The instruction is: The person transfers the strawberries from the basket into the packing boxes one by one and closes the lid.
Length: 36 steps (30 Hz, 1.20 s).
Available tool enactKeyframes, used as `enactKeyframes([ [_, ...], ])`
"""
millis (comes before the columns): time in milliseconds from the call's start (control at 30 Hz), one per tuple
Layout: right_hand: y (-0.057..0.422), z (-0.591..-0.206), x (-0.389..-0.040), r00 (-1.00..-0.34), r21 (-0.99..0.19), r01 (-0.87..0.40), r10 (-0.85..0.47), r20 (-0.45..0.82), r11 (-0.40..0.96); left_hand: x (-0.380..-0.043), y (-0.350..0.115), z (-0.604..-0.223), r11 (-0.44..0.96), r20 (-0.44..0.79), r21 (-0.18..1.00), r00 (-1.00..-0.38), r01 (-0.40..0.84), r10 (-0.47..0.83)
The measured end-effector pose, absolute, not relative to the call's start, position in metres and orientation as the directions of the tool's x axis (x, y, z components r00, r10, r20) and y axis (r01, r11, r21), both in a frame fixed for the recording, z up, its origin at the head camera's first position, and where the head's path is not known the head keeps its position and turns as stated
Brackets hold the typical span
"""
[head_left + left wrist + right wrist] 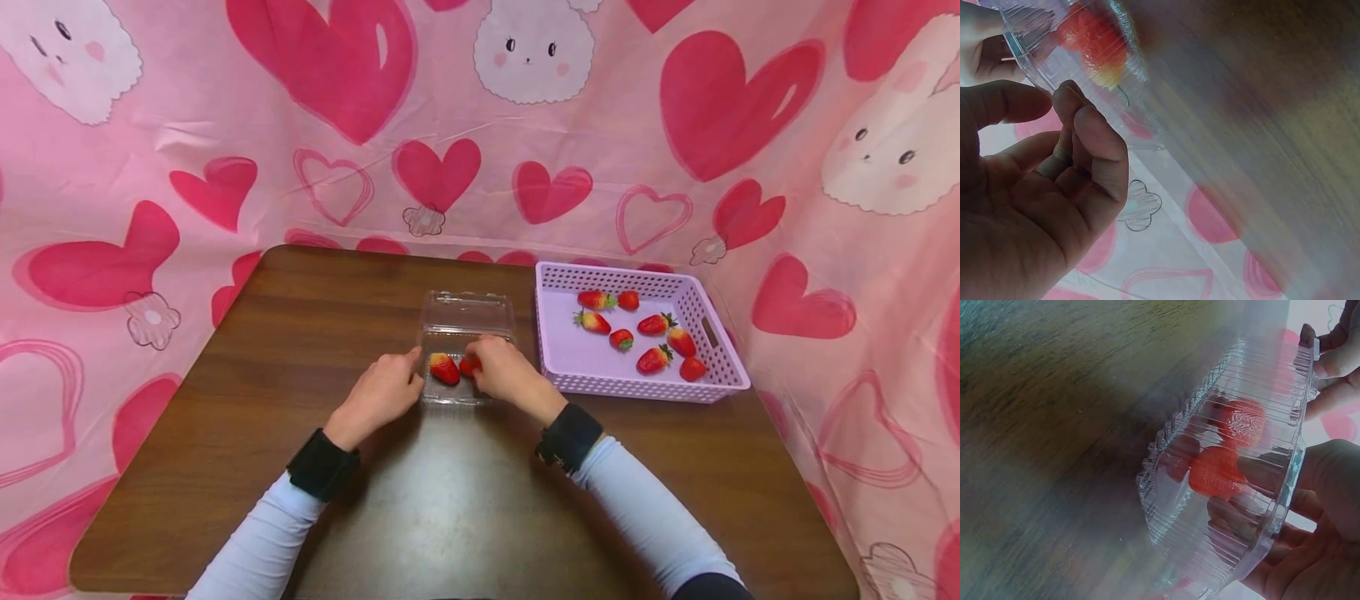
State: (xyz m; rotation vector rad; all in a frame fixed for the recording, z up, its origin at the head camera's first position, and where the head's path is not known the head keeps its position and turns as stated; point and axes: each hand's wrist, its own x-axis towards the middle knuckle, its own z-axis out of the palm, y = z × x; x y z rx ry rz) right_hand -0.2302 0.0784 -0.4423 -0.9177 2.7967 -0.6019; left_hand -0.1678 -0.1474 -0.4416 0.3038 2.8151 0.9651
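Observation:
A clear plastic clamshell box [456, 394] sits on the table with its lid [468, 312] tipped back. My left hand [384, 392] pinches the box's left rim between thumb and fingertips, seen close up in the left wrist view. From the right, my right hand [510, 375] reaches over the rim and holds a red strawberry [1215, 472] inside, fingers showing through the ribbed wall in the right wrist view. Another strawberry [444, 369], yellowish at one end, lies beside it on the left. In the head view, the right fingers partly hide the held strawberry.
To the right of the box stands a lilac perforated basket [592, 377] with several strawberries spread over its floor. Both rest on a brown wooden table [247, 417]. Behind the table hangs a pink cloth [465, 100] with hearts, which also runs along both sides.

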Motion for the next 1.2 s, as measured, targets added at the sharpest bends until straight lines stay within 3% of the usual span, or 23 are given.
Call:
enactKeyframes([
  [1200, 0.0749, -0.4442, -0.2262, -0.81, -0.406, -0.536, -0.587, -0.001, 0.74, -0.1719, -0.1469, -0.4468, 0.782, -0.054, 0.603, -0.97, 0.158, 0.237],
])
